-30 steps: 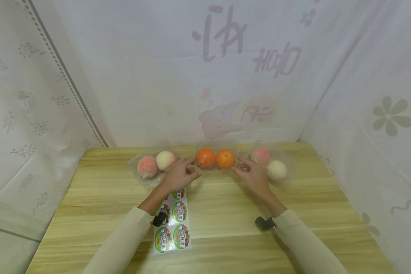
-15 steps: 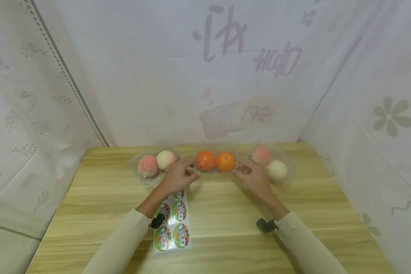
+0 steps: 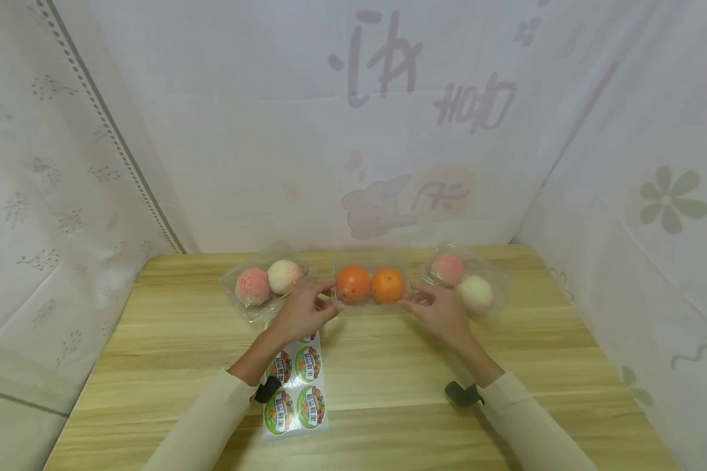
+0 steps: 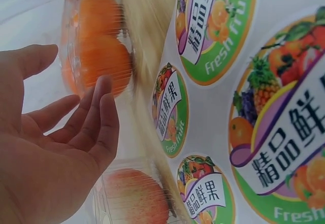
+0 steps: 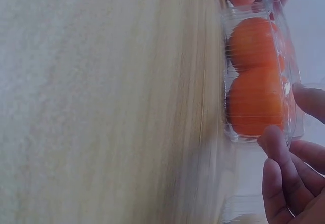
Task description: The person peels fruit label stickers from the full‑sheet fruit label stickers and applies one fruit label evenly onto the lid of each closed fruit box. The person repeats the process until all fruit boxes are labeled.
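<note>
A clear plastic clamshell box [image 3: 372, 306] holds two oranges [image 3: 353, 283] side by side at the back middle of the table. My left hand [image 3: 304, 313] holds its left end, while my right hand [image 3: 443, 313] holds the opposite end. In the right wrist view, thumb and fingertips [image 5: 274, 135] lie at a corner of the box. The left wrist view has the thumb spread away from the loosely bent fingers [image 4: 101, 87], which overlap the box's near end. A sheet of round fruit stickers [image 3: 296, 405] lies beneath my left forearm.
To the left stands another clear box [image 3: 253, 314] with two pink and cream peaches [image 3: 252, 286]. A third such box [image 3: 497, 268], also with two peaches [image 3: 475, 293], sits at the right. Printed white cloth [image 3: 271, 163] hangs behind the wooden table [image 3: 389, 379].
The box of oranges has slid a little toward me, with both hands moving along at its ends. The two peach boxes and the sticker sheet stay where they were.
</note>
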`<state>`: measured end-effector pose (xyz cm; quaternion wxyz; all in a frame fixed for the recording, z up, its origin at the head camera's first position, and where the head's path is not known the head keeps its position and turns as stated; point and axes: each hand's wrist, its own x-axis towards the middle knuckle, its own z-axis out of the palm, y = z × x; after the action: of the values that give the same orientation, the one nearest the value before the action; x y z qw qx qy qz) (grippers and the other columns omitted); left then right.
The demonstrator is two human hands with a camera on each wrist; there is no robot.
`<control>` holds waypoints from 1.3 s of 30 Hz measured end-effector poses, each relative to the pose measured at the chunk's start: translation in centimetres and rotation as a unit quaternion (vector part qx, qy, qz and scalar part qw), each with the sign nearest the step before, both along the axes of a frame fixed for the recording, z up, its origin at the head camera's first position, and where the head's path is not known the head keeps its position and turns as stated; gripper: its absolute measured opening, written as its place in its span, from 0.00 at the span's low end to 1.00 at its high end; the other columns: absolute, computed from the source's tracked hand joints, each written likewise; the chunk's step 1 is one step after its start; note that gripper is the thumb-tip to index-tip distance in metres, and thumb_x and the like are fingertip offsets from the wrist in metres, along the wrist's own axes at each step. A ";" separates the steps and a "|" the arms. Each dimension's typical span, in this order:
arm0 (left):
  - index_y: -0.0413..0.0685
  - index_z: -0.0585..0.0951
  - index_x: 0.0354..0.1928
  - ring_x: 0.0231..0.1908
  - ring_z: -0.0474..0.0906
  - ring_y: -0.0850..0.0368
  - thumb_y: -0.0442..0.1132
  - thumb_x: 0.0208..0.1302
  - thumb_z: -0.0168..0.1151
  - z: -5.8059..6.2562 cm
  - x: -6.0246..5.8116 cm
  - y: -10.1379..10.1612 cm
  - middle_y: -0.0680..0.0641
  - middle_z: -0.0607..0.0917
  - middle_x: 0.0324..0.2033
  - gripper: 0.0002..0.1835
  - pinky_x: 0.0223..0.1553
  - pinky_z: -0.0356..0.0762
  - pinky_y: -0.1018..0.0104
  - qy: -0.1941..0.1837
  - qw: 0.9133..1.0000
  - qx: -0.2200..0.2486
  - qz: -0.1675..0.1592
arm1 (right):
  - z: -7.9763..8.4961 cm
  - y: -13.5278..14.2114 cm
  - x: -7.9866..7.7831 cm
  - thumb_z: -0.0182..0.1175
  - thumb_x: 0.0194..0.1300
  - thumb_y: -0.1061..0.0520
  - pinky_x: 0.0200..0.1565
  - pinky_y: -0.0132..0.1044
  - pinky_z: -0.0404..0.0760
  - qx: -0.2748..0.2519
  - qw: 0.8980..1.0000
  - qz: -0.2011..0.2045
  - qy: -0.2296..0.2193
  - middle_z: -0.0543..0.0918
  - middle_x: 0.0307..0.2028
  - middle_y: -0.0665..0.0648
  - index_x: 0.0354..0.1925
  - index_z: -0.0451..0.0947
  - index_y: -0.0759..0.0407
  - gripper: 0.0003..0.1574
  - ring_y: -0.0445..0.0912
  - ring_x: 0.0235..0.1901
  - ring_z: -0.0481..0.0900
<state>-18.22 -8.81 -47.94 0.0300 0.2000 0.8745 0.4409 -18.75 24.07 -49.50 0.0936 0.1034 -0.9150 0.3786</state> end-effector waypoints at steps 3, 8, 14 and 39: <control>0.35 0.78 0.74 0.50 0.90 0.43 0.43 0.76 0.70 0.0 0.3 -0.1 0.38 0.87 0.60 0.31 0.47 0.90 0.53 -0.005 1.000 0.006 0.004 | 0.0 0.1 0.2 0.83 0.64 0.48 0.38 0.48 0.91 -0.007 1.000 0.009 -0.004 0.93 0.38 0.59 0.58 0.90 0.65 0.31 0.52 0.34 0.92; 0.36 0.80 0.72 0.49 0.90 0.44 0.39 0.75 0.71 0.0 0.6 -0.1 0.40 0.89 0.56 0.28 0.49 0.89 0.52 -0.008 1.000 0.012 0.011 | -0.1 0.3 0.5 0.84 0.63 0.51 0.39 0.48 0.91 -0.019 1.000 0.019 -0.001 0.93 0.40 0.60 0.57 0.90 0.64 0.29 0.52 0.35 0.92; 0.33 0.83 0.66 0.45 0.91 0.45 0.34 0.73 0.73 -0.1 1.1 -0.2 0.38 0.91 0.50 0.23 0.48 0.90 0.54 0.003 1.000 0.018 0.013 | -0.3 0.5 1.1 0.85 0.60 0.50 0.40 0.45 0.90 -0.021 1.000 0.012 -0.006 0.93 0.39 0.57 0.57 0.91 0.62 0.31 0.51 0.36 0.91; 0.35 0.84 0.63 0.42 0.90 0.55 0.38 0.70 0.77 -0.5 3.2 -0.5 0.48 0.91 0.43 0.24 0.43 0.87 0.64 -0.030 0.999 0.046 -0.002 | -0.3 0.8 4.4 0.87 0.56 0.52 0.33 0.34 0.83 -0.025 1.000 -0.009 -0.013 0.93 0.34 0.55 0.56 0.90 0.65 0.33 0.50 0.34 0.91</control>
<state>-15.00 -9.33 -48.42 0.0480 0.1898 0.8517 0.4860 -14.32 24.92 -49.76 0.0872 0.0881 -0.9073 0.4017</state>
